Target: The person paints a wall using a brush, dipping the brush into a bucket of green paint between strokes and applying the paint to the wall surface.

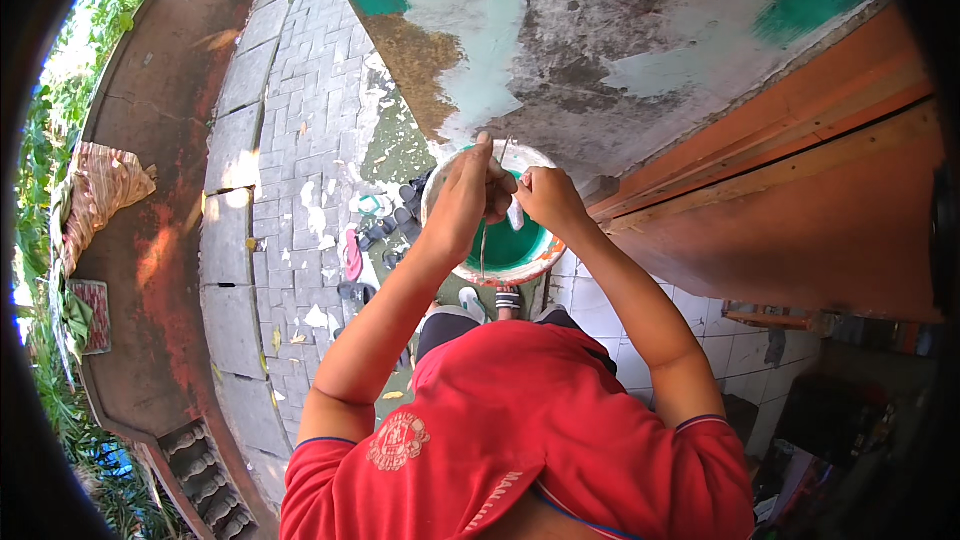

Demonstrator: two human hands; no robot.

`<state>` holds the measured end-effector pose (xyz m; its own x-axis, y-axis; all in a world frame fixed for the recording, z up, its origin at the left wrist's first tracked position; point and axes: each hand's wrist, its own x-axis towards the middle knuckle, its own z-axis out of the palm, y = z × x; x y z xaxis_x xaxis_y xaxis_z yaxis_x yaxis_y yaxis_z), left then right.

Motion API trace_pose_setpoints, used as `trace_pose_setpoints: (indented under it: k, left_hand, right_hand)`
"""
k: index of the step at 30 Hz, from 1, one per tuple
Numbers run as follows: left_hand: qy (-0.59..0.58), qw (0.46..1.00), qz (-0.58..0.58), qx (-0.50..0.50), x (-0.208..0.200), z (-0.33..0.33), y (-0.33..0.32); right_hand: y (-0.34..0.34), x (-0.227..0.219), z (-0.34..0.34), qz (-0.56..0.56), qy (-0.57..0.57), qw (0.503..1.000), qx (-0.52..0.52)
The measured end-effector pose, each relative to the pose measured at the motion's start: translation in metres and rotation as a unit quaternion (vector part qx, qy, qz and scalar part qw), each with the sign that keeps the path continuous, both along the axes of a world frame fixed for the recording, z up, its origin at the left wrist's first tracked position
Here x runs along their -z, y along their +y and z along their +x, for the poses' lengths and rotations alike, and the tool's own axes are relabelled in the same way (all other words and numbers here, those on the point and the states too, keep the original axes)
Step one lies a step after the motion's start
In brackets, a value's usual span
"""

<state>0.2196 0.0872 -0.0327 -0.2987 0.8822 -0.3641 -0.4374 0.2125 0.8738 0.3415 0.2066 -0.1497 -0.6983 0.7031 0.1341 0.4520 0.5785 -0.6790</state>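
- Far left, green foliage (35,190) grew beyond a brown wall (150,120), with a striped cloth (105,190) hanging over its edge.
- Next came grey paving (285,200), spotted with pale flecks and a few yellow leaves.
- Nearer you, a pink sandal (353,255) lay on the ground, with dark footwear (378,230) just to its right.
- Your left hand (465,195) was raised over the near-left part of the bucket, its fingers bent; whether they grasped anything, I could not tell.
- A thin rod (483,250) ran past those fingers, its lower end showing against the paint and its upper end beyond the hand.
- The bucket (541,268) stood in front of you, below both hands, its rim smeared white and orange, with green paint (510,248) inside.
- A pale, narrow piece (516,215) showed between your hands, over the paint; its upper end was too hidden to make out.
- Your right hand (550,198) met it from the right, fingers folded in; I could not tell whether they pinched it.
- Further right, a patchy wall (630,20) bore green and pale strokes, above orange boards (780,230) and white tiles (600,312).
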Motion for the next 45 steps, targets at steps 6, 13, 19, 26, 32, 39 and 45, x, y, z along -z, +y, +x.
trace_pose_setpoints:
  k: [6, 13, 19, 26, 32, 39, 45]
  left_hand:
    - [0.008, 1.000, 0.006, 0.015, -0.008, 0.004, 0.002]
    - [-0.006, 1.000, 0.004, -0.004, -0.017, 0.002, -0.002]
    - [-0.016, 0.999, 0.019, -0.029, -0.022, -0.004, -0.004]
    - [-0.017, 0.999, 0.023, -0.034, -0.024, -0.011, -0.001]
    - [-0.033, 0.999, 0.026, -0.023, -0.022, -0.010, 0.005]
    - [-0.024, 0.999, 0.019, -0.021, -0.020, -0.013, 0.004]
    - [-0.033, 0.999, 0.026, -0.028, -0.016, -0.016, -0.001]
  right_hand:
    - [0.002, 0.002, 0.000, -0.020, -0.067, 0.998, -0.002]
    - [-0.002, -0.028, 0.009, -0.131, -0.006, 0.991, 0.009]
    - [0.008, -0.045, 0.038, -0.338, 0.070, 0.936, 0.071]
    - [0.016, -0.035, 0.055, -0.415, 0.143, 0.890, 0.123]
    - [0.001, -0.042, 0.018, -0.104, -0.012, 0.994, 0.018]
    - [0.000, -0.006, -0.005, -0.031, 0.001, 0.999, 0.007]
    - [0.006, -0.057, 0.027, -0.273, 0.065, 0.958, 0.063]
